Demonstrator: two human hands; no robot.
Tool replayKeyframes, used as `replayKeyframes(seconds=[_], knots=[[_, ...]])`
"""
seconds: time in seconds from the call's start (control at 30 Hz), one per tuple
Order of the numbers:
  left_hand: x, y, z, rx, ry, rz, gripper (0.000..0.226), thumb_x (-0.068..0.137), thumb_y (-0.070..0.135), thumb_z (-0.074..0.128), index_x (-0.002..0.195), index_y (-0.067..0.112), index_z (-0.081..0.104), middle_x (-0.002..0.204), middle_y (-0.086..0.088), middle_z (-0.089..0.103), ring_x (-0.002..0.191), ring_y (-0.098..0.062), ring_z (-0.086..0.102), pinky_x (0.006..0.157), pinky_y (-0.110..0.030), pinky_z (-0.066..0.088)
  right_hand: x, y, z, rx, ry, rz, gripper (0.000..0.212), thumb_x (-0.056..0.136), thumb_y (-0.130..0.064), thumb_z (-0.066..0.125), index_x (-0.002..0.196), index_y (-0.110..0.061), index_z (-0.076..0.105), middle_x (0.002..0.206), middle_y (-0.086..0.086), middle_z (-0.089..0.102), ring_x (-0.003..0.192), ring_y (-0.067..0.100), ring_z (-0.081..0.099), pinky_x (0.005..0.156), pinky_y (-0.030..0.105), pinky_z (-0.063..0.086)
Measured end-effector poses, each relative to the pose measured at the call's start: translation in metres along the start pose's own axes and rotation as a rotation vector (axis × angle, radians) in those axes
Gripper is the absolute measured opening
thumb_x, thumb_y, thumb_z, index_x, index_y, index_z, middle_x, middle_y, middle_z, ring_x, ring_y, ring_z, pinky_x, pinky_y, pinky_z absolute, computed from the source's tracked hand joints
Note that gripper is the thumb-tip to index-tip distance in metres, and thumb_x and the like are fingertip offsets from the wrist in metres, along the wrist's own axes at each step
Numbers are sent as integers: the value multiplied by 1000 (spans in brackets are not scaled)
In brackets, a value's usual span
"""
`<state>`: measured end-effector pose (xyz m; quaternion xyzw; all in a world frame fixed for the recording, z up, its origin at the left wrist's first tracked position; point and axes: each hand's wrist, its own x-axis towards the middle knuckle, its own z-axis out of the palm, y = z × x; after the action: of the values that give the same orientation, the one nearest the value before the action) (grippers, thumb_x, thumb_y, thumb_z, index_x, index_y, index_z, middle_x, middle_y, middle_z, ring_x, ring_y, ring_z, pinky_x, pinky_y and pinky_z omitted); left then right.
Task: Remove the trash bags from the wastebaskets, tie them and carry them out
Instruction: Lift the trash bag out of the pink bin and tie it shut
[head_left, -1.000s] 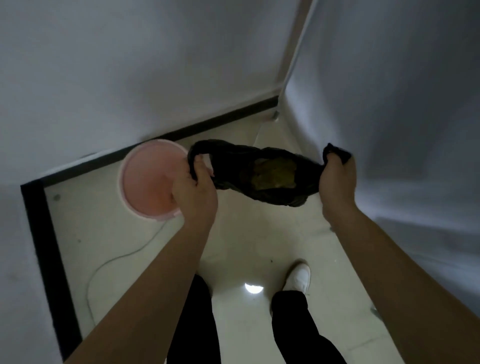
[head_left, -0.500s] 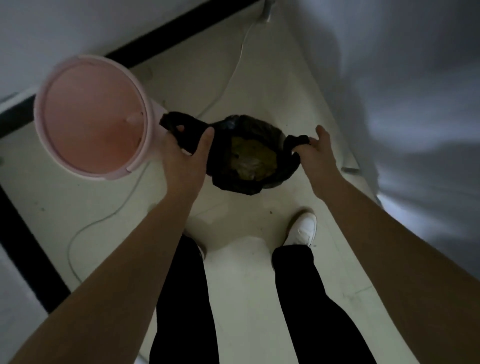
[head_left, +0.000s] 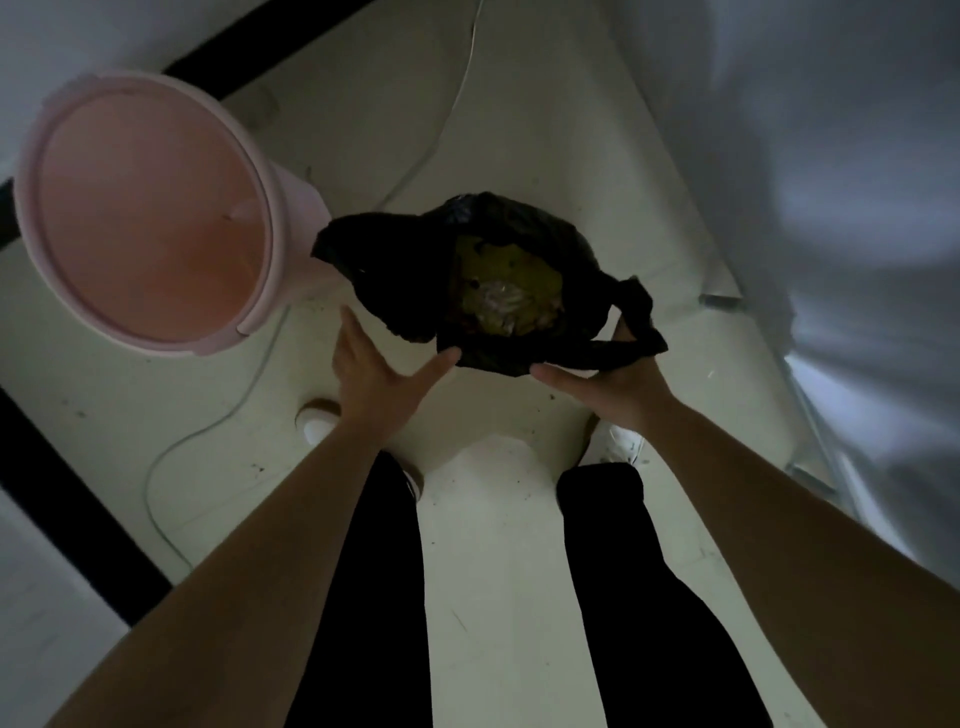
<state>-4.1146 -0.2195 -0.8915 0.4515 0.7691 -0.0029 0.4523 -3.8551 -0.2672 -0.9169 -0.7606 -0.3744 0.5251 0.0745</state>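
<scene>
Item: black trash bag (head_left: 415, 270), out of the pink wastebasket (head_left: 280, 208), on the floor (head_left: 493, 519) just ahead of both hands, mouth up, untied. Right hand (head_left: 618, 389) grips its right handle (head_left: 636, 312). Left hand (head_left: 374, 384) is spread and empty, thumb at the near edge. The free left handle (head_left: 343, 249) lies ahead of it.

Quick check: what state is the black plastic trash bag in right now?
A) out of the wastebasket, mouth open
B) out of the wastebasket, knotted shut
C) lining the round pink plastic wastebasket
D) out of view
A: the black plastic trash bag is outside the round pink plastic wastebasket, to its right. Its mouth gapes open on yellowish trash, and the right hand holds its handle loop.
</scene>
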Motion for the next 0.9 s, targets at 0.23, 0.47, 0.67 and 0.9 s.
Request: replayKeyframes(seconds=[0.23,0.47,0.67,0.9], knots=[[69,45,11,43,46,219,133,62,83,60,156,8,4,162,-22,10,150,-35,13,123,-47,14,49,-6,2,-220,31,-94,139,49,-100,55,157,-39,-7,168,-2,-13,154,21,-14,124,49,-3],[72,140,-16,-744,-7,164,30,97,39,60,100,9,65,96,-3,74,89,-13,71,86,-36,58,68,-79,-11,239,321,-142,41,99,-45,56,106,-5,62,95,8,68,74,7,60,67,11,49],[72,150,-37,-1209,-89,-111,45,89,58,61,83,14,54,54,-8,50,48,-15,53,67,-27,55,64,-86,-18,297,204,-32,33,100,-46,50,111,-16,55,97,1,63,80,8,61,66,18,48],[80,76,-31,-687,-423,-28,62,73,4,70,131,-2,51,100,-9,72,79,-15,70,64,-24,55,67,-75,-14,-316,89,-249,39,104,-36,45,128,-6,54,107,21,68,95,40,65,73,34,46]])
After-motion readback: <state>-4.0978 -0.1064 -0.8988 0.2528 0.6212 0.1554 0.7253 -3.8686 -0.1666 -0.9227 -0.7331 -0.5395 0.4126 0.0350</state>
